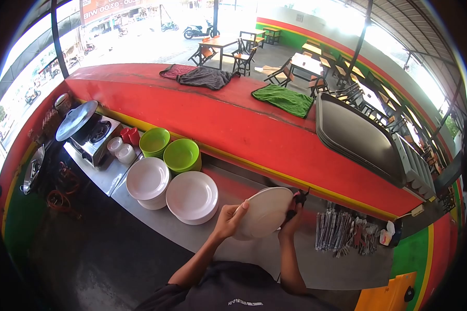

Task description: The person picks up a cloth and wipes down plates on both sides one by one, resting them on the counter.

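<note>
While the left hand (231, 221) is gripping a round white plate (263, 213) by its left rim, fingers closing narrowly over the edge, the right hand (290, 225) is holding a dark, reddish-patched cloth (299, 198) against the right rim, its fingers curling round the fabric and partly hidden. The plate is hanging tilted above a long grey metal counter (301, 263). Work on this one piece is apparently under way and, as judged here, not complete, since both hands are engaging it and it is not yet resting on any pile. To the left, two stacks of round white plates (192, 196) are standing side by side; whether these are awaiting the same handling or are already done, one cannot tell. On their far side, two stacks of round lime-green bowls (182, 155) are standing well apart from the hands. To the right, slender, dark-and-silver cutlery-like pieces (333, 229) are lying in a row, neither hand touching them.
</note>
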{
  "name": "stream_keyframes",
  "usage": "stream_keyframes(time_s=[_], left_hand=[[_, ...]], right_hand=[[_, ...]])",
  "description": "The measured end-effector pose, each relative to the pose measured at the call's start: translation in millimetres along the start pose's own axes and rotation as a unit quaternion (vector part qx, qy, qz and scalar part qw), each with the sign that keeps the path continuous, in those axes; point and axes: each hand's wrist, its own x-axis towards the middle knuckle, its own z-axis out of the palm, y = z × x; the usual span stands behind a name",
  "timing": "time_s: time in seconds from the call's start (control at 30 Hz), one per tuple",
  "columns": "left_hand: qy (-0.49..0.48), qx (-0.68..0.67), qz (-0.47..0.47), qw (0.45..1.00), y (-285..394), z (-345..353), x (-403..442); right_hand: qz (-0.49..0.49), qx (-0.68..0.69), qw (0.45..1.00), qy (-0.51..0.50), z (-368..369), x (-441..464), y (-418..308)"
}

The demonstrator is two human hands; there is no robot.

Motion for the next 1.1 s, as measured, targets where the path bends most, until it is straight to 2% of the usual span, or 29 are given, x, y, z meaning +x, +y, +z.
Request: stream_keyframes(time_s=[0.4,0.6,0.8,0.9,1.0,1.1], left_hand=[[0.003,-0.015,0.006,1.0,8,1,-1],[0.016,0.009,0.008,1.0,1,0,-1],[0.078,0.002,0.054,0.995,1,11,-5],[0.117,-0.025,0.089,0.989,-7,19,-6],[0.169,-0.045,0.163,0.971,-7,27,-5],[0.214,-0.088,0.176,0.957,-21,34,-6]], right_hand=[[0.022,-0.019,0.999,-0.026,-4,0,1],[-0.018,-0.037,0.999,-0.035,8,-9,-10],[-0.028,-0.054,0.998,0.007,15,-10,-21],[-0.079,-0.04,0.996,-0.003,10,-4,-10],[-0.014,0.048,0.999,-0.02,2,-2,2],[0.037,0.09,0.995,0.018,9,-12,4]])
